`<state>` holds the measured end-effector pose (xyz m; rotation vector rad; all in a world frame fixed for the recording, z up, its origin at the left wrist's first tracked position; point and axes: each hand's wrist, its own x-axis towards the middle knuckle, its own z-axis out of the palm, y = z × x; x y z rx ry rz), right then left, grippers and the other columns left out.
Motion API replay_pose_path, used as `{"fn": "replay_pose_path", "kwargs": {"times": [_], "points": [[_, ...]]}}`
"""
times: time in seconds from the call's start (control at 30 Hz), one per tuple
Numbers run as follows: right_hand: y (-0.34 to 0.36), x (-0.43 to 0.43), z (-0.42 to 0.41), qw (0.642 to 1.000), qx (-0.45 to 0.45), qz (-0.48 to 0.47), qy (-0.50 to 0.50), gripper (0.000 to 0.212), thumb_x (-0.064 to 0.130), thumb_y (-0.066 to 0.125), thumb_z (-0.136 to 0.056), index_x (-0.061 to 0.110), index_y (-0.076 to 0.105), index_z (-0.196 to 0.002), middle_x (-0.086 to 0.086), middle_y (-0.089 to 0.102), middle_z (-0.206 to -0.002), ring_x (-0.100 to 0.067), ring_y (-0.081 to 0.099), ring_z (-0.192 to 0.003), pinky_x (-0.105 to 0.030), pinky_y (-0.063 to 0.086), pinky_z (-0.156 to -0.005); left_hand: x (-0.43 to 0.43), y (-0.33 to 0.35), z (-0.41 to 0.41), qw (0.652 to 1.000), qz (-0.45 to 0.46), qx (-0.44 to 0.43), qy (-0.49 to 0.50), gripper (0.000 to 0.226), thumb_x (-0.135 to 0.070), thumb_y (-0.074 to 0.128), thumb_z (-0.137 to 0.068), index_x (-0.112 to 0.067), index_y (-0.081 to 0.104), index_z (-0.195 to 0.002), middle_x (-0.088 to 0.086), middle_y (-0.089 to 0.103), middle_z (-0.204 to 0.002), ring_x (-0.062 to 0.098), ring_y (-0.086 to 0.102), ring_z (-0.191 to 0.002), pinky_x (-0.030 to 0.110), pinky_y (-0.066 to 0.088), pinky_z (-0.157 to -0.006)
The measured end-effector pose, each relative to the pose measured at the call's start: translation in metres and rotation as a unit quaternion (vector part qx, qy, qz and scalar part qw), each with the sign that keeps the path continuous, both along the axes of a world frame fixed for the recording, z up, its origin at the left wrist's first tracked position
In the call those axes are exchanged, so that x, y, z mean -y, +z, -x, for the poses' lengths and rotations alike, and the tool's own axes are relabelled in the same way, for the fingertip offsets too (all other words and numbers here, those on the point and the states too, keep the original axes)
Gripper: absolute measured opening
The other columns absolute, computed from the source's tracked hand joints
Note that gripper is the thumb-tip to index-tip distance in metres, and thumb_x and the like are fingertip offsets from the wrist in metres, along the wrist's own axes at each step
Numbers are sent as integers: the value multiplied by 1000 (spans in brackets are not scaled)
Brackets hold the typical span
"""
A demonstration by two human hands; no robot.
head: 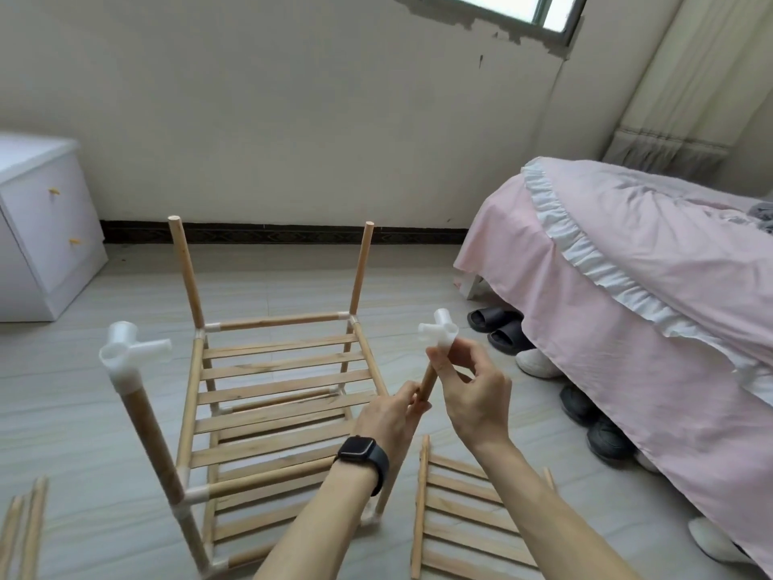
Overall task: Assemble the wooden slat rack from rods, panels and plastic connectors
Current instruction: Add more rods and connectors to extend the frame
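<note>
Your left grip [389, 416] wraps the near-right upright rod [427, 380] of the slat rack [276, 370] and your right grip [472, 391] pinches it under the white connector [439, 332]; press straight down, sockets squared to the rack.

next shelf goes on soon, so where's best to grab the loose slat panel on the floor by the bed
Probably grip the slat panel by its long left rail, coming down from above on the side nearest the rack. The panel lies flat on the floor, so the thin slats offer little edge. That rail shows along its full length, while the other is mostly hidden behind the right forearm.
</note>
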<state>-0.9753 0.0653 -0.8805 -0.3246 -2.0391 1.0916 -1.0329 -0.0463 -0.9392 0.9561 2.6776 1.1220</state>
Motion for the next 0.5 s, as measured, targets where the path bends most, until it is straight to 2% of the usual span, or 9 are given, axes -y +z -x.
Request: {"fn": "replay_pose_path", "kwargs": {"times": [0.13, 0.2, 0.27, 0.33, 0.37, 0.43, 0.5], "points": [[5, 4, -2, 1000, 21, -16, 5, 14, 44, 72, -91, 37, 66, -102, 36, 69, -93, 11, 67, -90, -9, 52, -73, 5, 16, 4, 998, 55, 33, 7, 23, -35, 48, -102, -33, 53, -124, -8, 72, -110, 14, 68, -91, 34, 58, -77], [5, 3, -5, 1000, 30, -3, 8, 17, 40, 74, -90, 36, 68, -105, 32, 70, -89, 11, 67, -90, -12, 54, -78, 15, 26, 6, 996, 80, 41, 15, 25, -31, 50, -102, -35, 55, -126, -8, 70, -111, 10, 66, -92, 30, 57, -79], [1, 3, -13, 998, 47, 39, 15, 34, 37, 77, -88, 30, 67, -120, 24, 72, -103, 7, 68, -95, -17, 56, -85, 31, 42, 11, 994, 98, 53, 14, 26, -28, 54, -100, -33, 58, -125, -6, 67, -115, 9, 63, -95, 29, 56, -84], [-10, 11, -27, 995, 62, 83, 1, 51, 36, 79, -87, 26, 58, -133, 17, 67, -117, -1, 68, -100, -17, 56, -84, 54, 64, 17, 990, 139, 40, 1, 24, -28, 55, -100, -29, 62, -122, -4, 66, -117, 12, 61, -100, 31, 54, -88], [-17, 17, -34, 995, 59, 80, -13, 47, 34, 78, -88, 27, 57, -130, 15, 66, -115, -5, 68, -98, -17, 55, -79, 68, 75, 19, 986, 162, 27, -8, 23, -30, 55, -100, -28, 64, -121, -4, 66, -116, 13, 61, -100, 31, 53, -86], [-38, 35, -47, 996, 63, 54, -16, 28, 30, 74, -90, 30, 58, -113, 11, 66, -100, -10, 67, -87, -24, 56, -71, 103, 89, 19, 981, 193, 2, -18, 23, -34, 54, -100, -29, 66, -119, -6, 68, -111, 12, 60, -93, 24, 48, -71], [-59, 61, -50, 993, 109, 27, 32, 19, 25, 72, -91, 31, 59, -103, 11, 65, -92, -9, 65, -82, -33, 56, -73, 147, 87, 11, 982, 190, 9, -7, 22, -39, 54, -98, -33, 66, -115, -11, 68, -105, 9, 60, -88, 18, 41, -61]]}}
